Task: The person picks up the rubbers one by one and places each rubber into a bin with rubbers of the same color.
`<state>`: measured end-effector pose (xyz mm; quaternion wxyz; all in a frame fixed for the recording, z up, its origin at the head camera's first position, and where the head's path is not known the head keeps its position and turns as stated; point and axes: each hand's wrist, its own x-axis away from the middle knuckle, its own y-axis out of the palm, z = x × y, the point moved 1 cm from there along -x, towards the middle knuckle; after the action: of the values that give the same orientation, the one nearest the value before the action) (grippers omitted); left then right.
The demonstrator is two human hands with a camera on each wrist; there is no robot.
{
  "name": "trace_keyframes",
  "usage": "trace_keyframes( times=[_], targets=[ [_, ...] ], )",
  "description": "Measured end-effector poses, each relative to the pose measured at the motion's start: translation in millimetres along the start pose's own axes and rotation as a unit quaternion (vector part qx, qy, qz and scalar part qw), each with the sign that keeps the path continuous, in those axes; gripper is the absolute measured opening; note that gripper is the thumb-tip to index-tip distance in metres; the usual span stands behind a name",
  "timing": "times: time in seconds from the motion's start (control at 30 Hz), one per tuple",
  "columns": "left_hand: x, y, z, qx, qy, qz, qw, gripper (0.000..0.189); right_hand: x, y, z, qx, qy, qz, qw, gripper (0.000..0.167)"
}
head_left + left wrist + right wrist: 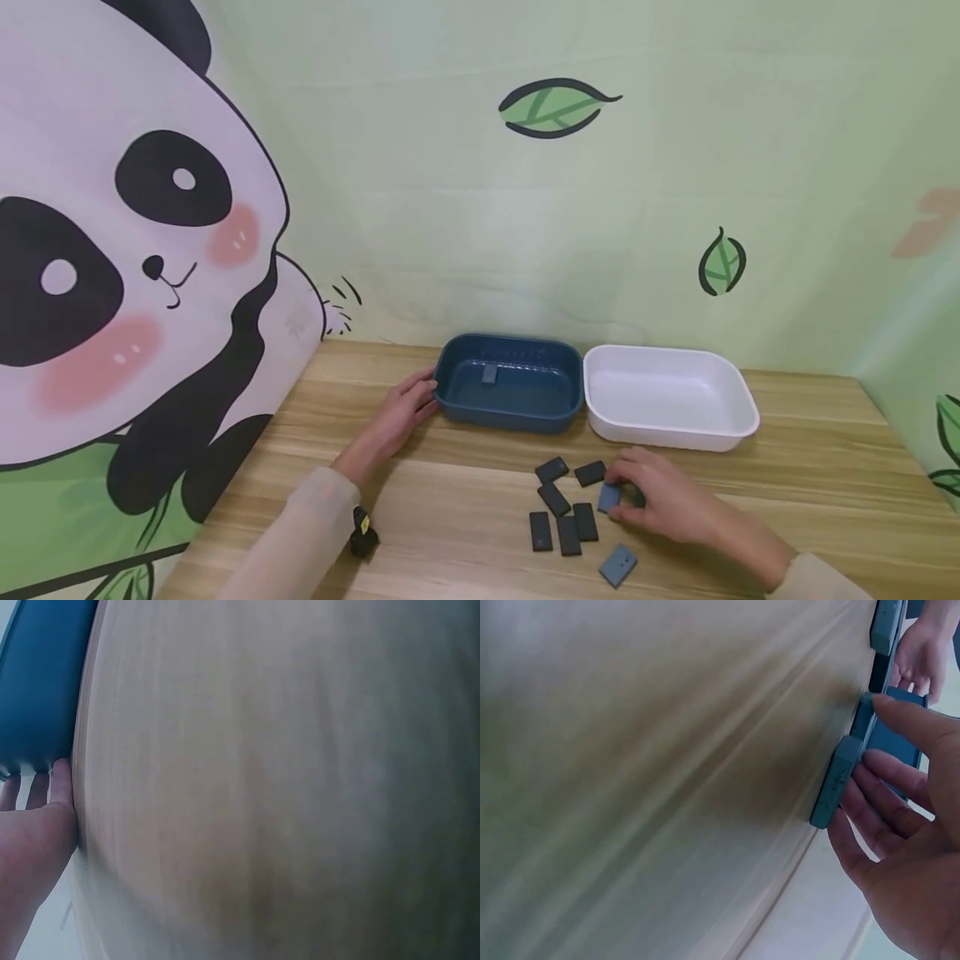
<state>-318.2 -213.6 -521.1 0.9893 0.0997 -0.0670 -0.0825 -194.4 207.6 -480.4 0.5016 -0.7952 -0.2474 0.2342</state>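
My left hand rests its fingers against the left end of a dark blue rectangular bin; the left wrist view shows the fingertips touching the wall of this bin. One small blue-grey block lies inside. My right hand is low over the table, thumb and finger pinching a flat blue block. In the right wrist view another blue block stands beside the fingers. A further blue block lies nearer me, and several black blocks are spread to the left.
A white bin stands right of the blue one, almost touching it. Both are near the back of the wood-grain table, before a green cloth backdrop with a panda print. A small black object is by the left sleeve.
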Motion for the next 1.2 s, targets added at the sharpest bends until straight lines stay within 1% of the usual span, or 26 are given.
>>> trace_keyframes(
  times=[0.13,0.27,0.5,0.57,0.77,0.87,1.03,1.1,1.2],
  targets=[
    [1.0,-0.9,1.2,-0.006,0.000,-0.002,1.0000,0.055,-2.1,-1,1,-0.005,-0.007,-0.002,1.0000,0.031],
    [1.8,0.8,1.8,-0.006,-0.002,0.001,1.0000,0.055,-2.4,-3,1,-0.007,-0.005,-0.010,0.9999,0.034],
    [1.0,0.8,0.4,0.002,-0.004,0.003,1.0000,0.055,3.7,-1,0,-0.002,0.022,-0.027,0.9994,0.034],
    [1.3,0.9,0.6,-0.001,-0.003,0.001,1.0000,0.055,5.2,-1,0,0.001,0.022,-0.026,0.9994,0.032],
    [1.1,1.1,0.2,0.004,-0.001,0.003,1.0000,0.054,6.8,-5,-2,0.005,0.004,-0.008,1.0000,0.031],
    [0.8,2.6,-0.4,0.003,-0.002,0.003,1.0000,0.053,6.0,-13,-4,0.003,-0.017,0.009,0.9998,0.033],
    [2.1,4.4,1.2,0.003,-0.007,0.005,1.0000,0.054,-4.1,-27,-13,-0.012,-0.028,0.013,0.9995,0.033],
    [2.9,4.1,2.2,0.007,-0.007,0.008,0.9999,0.053,-12.7,-33,-18,-0.029,-0.025,0.010,0.9992,0.033],
    [4.2,3.5,3.3,0.002,-0.002,0.008,1.0000,0.054,-29.6,-40,-23,-0.054,-0.044,0.026,0.9972,0.033]
  ],
)
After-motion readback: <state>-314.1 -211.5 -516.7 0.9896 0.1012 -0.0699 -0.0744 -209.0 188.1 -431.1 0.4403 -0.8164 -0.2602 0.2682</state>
